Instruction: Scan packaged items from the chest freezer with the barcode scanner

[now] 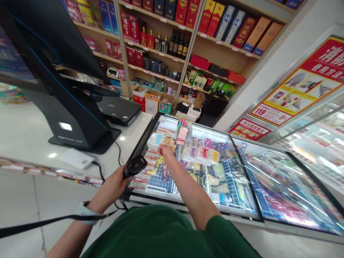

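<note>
My left hand (114, 185) is wrapped around the handle of a black barcode scanner (136, 165), whose head points toward the freezer. A white pack with a blue label (156, 139) lies near the left end of the freezer's glass top (163, 123). My right hand (167, 151) reaches across to that pack, its fingers curled at the near right corner. Right of this hand sit several similar white packs, with a purple label (191, 152), a red label (204, 153) and a yellow label (214, 156). Behind them stands a colourful round item (184, 127), partly blurred out.
On the left, a white counter (129, 143) carries a black monitor stand (80, 122), a black box-like device (119, 109) and a white box (76, 158) with a cable. Shelves (161, 50) of boxes and bottles rise behind. A second freezer section (285, 179) extends right.
</note>
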### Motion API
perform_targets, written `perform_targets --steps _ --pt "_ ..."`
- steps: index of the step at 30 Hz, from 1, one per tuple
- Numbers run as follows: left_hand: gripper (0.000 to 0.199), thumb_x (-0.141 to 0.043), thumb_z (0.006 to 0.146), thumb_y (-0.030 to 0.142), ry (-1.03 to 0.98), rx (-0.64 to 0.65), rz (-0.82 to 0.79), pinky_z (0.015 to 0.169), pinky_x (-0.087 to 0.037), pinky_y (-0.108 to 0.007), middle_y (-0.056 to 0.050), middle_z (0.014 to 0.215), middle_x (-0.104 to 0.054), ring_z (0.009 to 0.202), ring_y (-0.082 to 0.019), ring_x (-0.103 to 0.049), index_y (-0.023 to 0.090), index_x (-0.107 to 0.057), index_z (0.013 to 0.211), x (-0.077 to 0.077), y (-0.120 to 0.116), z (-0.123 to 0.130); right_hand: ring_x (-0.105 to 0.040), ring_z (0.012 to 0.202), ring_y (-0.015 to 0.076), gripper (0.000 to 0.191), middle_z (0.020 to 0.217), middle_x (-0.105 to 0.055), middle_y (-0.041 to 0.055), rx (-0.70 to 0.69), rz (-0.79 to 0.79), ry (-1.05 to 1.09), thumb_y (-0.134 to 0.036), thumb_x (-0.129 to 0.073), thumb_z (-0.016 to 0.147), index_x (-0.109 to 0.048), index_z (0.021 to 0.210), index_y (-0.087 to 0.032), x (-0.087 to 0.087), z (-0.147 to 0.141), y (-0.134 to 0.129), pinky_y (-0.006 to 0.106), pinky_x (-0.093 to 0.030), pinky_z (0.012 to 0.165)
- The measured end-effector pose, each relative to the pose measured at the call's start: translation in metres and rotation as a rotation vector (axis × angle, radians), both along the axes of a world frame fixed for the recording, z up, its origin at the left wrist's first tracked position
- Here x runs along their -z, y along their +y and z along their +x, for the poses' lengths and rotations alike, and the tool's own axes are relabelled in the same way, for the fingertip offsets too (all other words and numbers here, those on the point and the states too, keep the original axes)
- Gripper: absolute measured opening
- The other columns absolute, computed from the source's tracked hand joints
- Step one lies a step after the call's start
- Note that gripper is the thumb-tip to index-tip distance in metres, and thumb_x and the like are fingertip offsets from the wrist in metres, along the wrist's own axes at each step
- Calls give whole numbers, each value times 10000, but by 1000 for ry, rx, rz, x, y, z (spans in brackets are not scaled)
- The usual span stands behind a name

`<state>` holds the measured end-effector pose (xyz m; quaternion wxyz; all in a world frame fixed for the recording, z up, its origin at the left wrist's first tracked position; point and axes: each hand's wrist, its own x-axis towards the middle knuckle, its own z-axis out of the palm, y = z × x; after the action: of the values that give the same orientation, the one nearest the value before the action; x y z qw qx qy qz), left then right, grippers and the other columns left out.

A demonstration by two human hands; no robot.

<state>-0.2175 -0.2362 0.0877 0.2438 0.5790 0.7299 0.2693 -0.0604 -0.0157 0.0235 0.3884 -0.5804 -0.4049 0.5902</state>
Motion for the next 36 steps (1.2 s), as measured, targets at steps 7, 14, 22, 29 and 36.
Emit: perform_targets --steps 7,14,22,29,36 --pt "473 -475 814 399 -87 44 35 943 -494 -396 -138 1155 -685 1062 -294 -654 159 -546 1216 -13 17 17 -625 626 140 215 781 -689 20 -5 304 -321 -359 -599 798 -659 884 -171 -3 71 -31 227 -489 592" --pt "351 -479 824 364 -96 138 77 894 -506 -360 -117 1079 -698 1020 -279 -666 178 -601 1095 -20 31 34 -641 756 186 257 860 -700 51 -7 447 -545 -389 -544 828 -666 929 -186 -5 117 -62 270 -498 705" --pt "301 -452 845 341 -44 204 28 930 -483 -407 -147 1088 -670 1028 -304 -656 167 -555 1068 -11 39 45 -603 724 172 278 841 -680 47 -10 447 -601 -386 -549 850 -679 971 -172 -16 123 -80 263 -475 720" --pt "291 -445 845 323 -51 223 -16 946 -480 -417 -153 1110 -655 1039 -310 -653 176 -513 1086 -12 42 48 -595 723 162 242 813 -671 32 -4 477 -583 -361 -570 843 -689 949 -179 -14 123 -86 255 -466 699" --pt "394 -422 864 394 -90 219 50 985 -459 -416 -160 1153 -661 1103 -310 -631 150 -536 1151 -12 46 49 -586 599 136 255 689 -655 1 116 296 -229 -396 -667 761 -672 871 -166 -1 125 -82 249 -483 586"
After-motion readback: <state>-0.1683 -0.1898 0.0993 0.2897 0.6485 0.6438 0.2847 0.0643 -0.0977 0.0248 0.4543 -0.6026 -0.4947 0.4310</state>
